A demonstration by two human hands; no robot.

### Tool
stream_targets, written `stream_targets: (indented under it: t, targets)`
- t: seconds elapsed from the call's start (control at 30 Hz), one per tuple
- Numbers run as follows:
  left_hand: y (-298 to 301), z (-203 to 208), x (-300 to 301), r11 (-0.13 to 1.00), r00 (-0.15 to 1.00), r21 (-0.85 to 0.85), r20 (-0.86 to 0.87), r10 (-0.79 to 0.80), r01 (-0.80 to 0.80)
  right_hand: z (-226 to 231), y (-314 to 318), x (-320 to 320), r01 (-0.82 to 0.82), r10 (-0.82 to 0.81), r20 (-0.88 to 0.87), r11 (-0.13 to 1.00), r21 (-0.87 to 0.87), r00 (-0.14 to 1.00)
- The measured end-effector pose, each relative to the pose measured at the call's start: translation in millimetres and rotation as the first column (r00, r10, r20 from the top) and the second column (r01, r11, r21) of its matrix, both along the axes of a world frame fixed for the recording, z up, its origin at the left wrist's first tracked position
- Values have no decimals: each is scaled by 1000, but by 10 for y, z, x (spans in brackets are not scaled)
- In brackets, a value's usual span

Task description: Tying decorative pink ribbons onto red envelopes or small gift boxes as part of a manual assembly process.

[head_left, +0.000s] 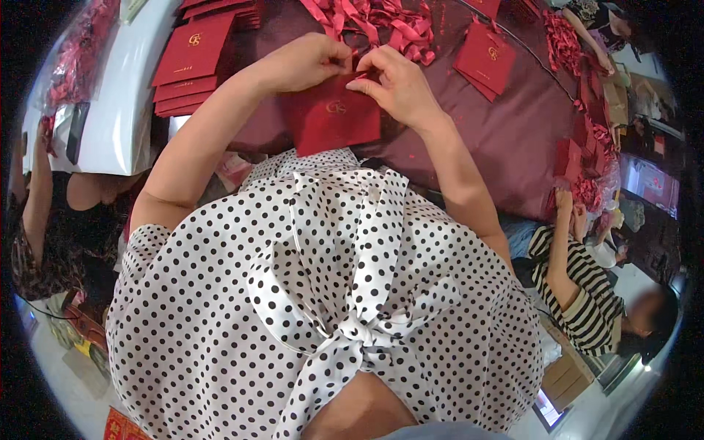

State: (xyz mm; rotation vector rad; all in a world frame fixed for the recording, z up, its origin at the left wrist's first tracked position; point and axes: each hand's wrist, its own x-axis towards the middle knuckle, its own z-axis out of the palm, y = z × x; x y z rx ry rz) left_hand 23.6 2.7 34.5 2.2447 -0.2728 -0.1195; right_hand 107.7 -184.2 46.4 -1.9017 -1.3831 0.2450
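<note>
A dark red paper gift bag point(334, 130) with a gold emblem hangs upright in front of me at the table's near edge. My left hand point(317, 63) is closed in a pinch at the bag's top edge, where a red ribbon point(353, 57) shows between my hands. With thumb and forefinger, my right hand point(400, 82) grips the bag's top right part. The fingertips partly cover where ribbon and bag meet. Just beyond my hands lies a tangled heap of pinkish-red ribbons point(407, 33).
Stacked red bags point(192, 48) stand at the left. More red bags point(485, 57) lie right on the maroon tablecloth point(440, 110). A white surface point(121, 95) is at far left, near wrapped ribbons point(77, 55). A person in stripes point(576, 290) works at the right; another person's arm point(35, 187) shows left.
</note>
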Motion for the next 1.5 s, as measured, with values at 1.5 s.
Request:
stream_targets:
  t: [1.5]
  targets:
    - [74, -254, -329, 713, 923, -658, -383, -40, -243, 490, -363, -199, 79, 204, -569, 898, 432, 797]
